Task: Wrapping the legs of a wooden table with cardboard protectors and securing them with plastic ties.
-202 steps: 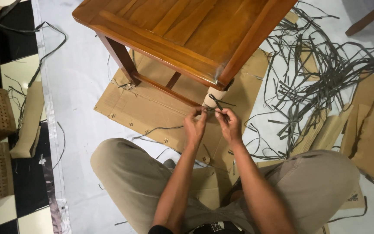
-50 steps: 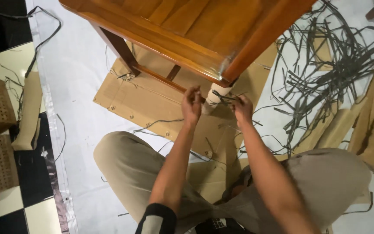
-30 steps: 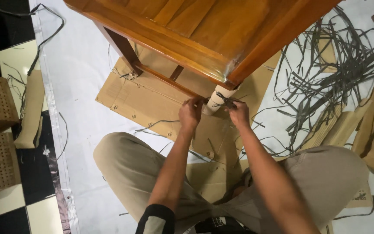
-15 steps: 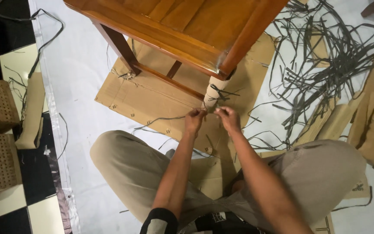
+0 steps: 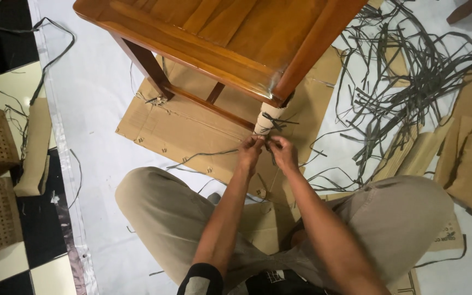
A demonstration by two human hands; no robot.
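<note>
Both hands at the near table leg (image 5: pixel 264 121), low down. Left hand (image 5: pixel 248 155) and right hand (image 5: pixel 283 154) each pinch an end of a dark strap (image 5: pixel 273 121) between fingertips, hands almost touching. Upper wrap on the paper-covered leg looks tied; lower tie not yet cinched. Spare straps (image 5: pixel 411 71) piled to the right on cardboard (image 5: pixel 176 131).

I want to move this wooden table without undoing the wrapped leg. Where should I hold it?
Judging by its shape, grip the wooden table by its overhanging top edge, from the left side by the bare leg. The wrapped leg carries a loose dark strap.
</note>
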